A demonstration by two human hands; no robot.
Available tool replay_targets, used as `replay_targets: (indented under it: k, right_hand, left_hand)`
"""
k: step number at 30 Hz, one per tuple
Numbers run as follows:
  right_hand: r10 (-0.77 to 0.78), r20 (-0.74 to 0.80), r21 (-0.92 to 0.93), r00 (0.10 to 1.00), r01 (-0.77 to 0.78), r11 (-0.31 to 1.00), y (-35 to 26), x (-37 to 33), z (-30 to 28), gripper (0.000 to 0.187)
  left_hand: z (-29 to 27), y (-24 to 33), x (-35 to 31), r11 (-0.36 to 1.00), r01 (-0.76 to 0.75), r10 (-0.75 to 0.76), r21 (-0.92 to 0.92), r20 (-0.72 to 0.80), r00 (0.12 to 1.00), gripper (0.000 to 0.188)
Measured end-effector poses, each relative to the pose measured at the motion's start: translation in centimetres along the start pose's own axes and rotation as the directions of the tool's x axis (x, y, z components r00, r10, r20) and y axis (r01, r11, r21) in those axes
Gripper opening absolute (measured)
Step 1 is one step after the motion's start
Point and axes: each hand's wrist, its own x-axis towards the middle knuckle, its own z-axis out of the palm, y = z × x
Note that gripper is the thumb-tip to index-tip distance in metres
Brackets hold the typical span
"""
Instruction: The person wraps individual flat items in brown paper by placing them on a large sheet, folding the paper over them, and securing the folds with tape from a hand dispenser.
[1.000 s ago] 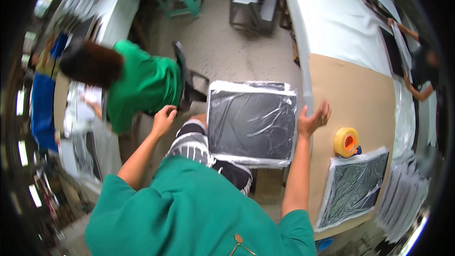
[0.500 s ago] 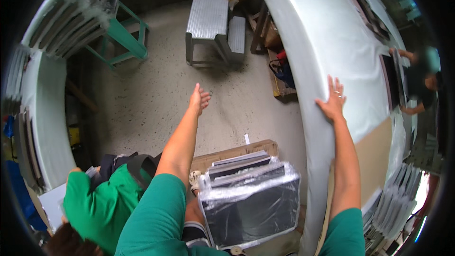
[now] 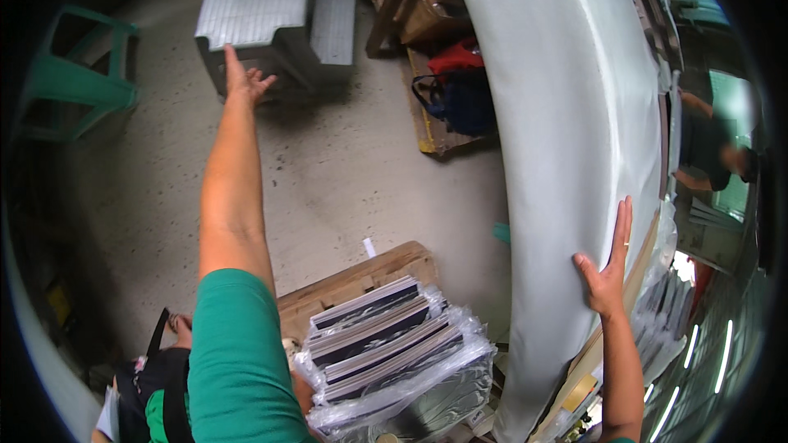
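holds out the left grip (image 3: 244, 84) far forward, overlapping in view the near edge of the grey stool (image 3: 258, 0); cannot tell whether touching. released there, with fingers straight and nothing grasped. likewise released with the right grip (image 3: 606, 283), thumb apart from fingers, over the pale worktop (image 3: 558, 131); cannot tell whether resting on it. find the stool on the floor, ahead and to the left, well apart from the worktop.

seems to be at a reaching step, with nothing taken up. to grasp the stool, would need to bring the left grip squarely onto the edge, then close the fingers; with the right grip, could steady against the worktop. leaning so far, should mind the panels (image 3: 386, 324), stacked partly in clear film close to the body, beside or on the plank (image 3: 394, 267); cannot tell which.
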Motion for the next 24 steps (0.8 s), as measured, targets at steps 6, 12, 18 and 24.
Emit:
replay_targets:
  k: [6, 12, 18, 24]
  right_hand:
    - [0.033, 0.002, 0.017, 0.999, -0.033, 0.999, 0.2, 0.1, -0.1, 0.090]
    - [0.018, 0.001, 0.032, 1.000, -0.018, 0.999, 0.7, -0.1, -0.3, 0.089]
    - [0.023, -0.014, 0.049, 1.000, -0.022, 0.999, 0.6, -0.4, -0.4, 0.088]
    - [0.016, -0.012, 0.011, 1.000, -0.016, 1.000, 0.7, -0.2, -0.7, 0.088]
  left_hand:
    - [-0.1, -1.0, 2.6, 0.987, -0.123, 0.135, -0.105, 0.109, 0.985, 0.120]
    - [-0.7, -0.5, 2.0, 0.992, -0.103, 0.108, -0.066, 0.068, 0.992, 0.124]
    - [-0.8, 1.0, 3.3, 0.990, -0.104, 0.118, -0.099, 0.147, 0.982, 0.126]
    - [-2.3, -1.4, 4.0, 0.961, -0.098, 0.112, -0.260, 0.038, 0.993, 0.126]
